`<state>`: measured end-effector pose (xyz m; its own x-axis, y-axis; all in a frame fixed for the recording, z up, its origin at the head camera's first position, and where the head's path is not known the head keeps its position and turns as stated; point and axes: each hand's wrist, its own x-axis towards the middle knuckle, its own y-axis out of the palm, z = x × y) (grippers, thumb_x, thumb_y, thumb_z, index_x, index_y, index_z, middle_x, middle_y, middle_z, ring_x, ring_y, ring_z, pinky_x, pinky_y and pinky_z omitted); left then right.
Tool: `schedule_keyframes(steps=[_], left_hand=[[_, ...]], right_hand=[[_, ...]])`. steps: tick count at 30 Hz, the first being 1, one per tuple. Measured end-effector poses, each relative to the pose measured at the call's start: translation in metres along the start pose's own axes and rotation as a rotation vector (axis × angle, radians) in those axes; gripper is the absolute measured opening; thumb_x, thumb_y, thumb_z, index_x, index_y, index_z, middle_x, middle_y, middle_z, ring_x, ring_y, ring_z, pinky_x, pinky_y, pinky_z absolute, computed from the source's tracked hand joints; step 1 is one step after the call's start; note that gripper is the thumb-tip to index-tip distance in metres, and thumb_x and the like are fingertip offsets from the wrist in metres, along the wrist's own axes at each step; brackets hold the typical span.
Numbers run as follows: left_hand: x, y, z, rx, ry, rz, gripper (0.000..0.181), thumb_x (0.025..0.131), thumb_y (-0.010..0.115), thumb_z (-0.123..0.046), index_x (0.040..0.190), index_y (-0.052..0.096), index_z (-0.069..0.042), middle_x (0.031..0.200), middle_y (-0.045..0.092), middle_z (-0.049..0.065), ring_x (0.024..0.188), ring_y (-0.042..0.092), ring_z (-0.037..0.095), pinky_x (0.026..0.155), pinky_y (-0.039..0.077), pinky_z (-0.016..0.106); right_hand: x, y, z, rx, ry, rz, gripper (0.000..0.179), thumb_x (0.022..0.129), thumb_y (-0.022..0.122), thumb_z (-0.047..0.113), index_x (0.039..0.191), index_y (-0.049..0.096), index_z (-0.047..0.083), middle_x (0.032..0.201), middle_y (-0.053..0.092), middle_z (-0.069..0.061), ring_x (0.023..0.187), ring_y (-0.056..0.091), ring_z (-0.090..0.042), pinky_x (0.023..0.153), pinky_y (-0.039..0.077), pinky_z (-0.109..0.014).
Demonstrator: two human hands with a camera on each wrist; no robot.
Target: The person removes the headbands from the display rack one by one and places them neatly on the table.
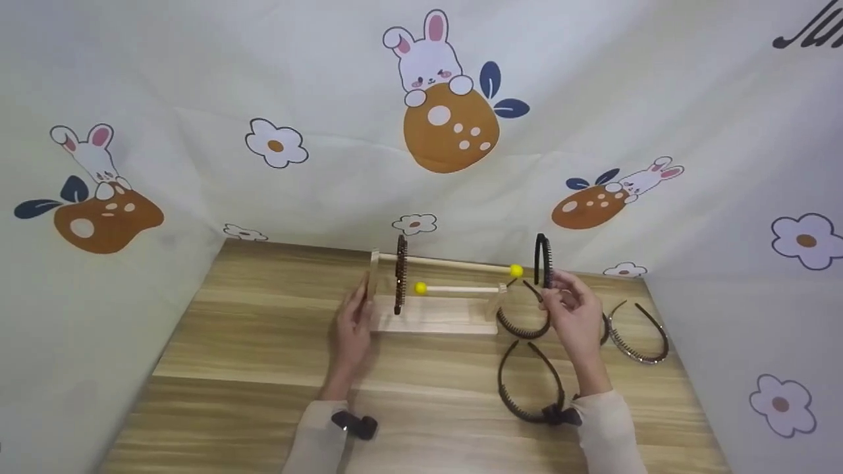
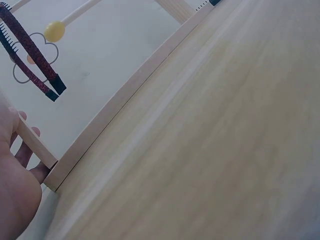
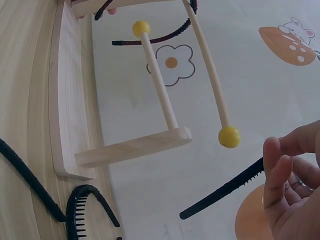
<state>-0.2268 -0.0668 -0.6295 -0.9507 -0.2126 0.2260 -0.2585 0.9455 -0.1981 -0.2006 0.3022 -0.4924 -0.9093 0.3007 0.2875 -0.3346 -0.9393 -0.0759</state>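
My left hand grips the left upright of a pale wooden rack, palm on the near side and fingertips showing behind it. Two rods run across the rack, the upper one pointing right and the lower one left, each tipped with a yellow ball. A dark reddish-brown toothed headband hangs on the upper rod near the left upright. Just right of that rod's ball, my right hand pinches a black toothed headband between thumb and fingers, raised above the table.
On the wood-grain table, a black headband lies by the rack's right end, and one with a bow lies nearer me. A studded headband lies far right, beside another partly hidden by my right hand. Printed fabric surrounds the table.
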Motion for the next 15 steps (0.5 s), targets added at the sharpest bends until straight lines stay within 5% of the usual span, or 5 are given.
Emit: schedule_keyframes(steps=[7, 15], left_hand=[[0.003, 0.001, -0.002, 0.025, 0.039, -0.016, 0.048, 0.114, 0.064, -0.016, 0.161, 0.058, -0.017, 0.167, 0.052, 0.02, 0.11, 0.072, 0.036, 0.086, 0.067, 0.043], [0.001, 0.001, -0.001, 0.032, 0.038, -0.032, 0.046, 0.113, 0.066, -0.015, 0.159, 0.061, -0.012, 0.16, 0.061, 0.017, 0.112, 0.072, 0.035, 0.094, 0.066, 0.053]], right_hand=[[-0.002, -0.016, -0.01, -0.075, 0.058, -0.015, 0.032, 0.097, 0.068, -0.017, 0.128, 0.069, -0.011, 0.102, 0.074, -0.006, 0.071, 0.072, -0.013, 0.049, 0.054, -0.02], [-0.005, -0.028, -0.023, -0.148, 0.102, -0.003, 0.025, 0.099, 0.073, -0.01, 0.124, 0.069, -0.011, 0.105, 0.073, -0.007, 0.077, 0.072, -0.011, 0.051, 0.057, -0.023]])
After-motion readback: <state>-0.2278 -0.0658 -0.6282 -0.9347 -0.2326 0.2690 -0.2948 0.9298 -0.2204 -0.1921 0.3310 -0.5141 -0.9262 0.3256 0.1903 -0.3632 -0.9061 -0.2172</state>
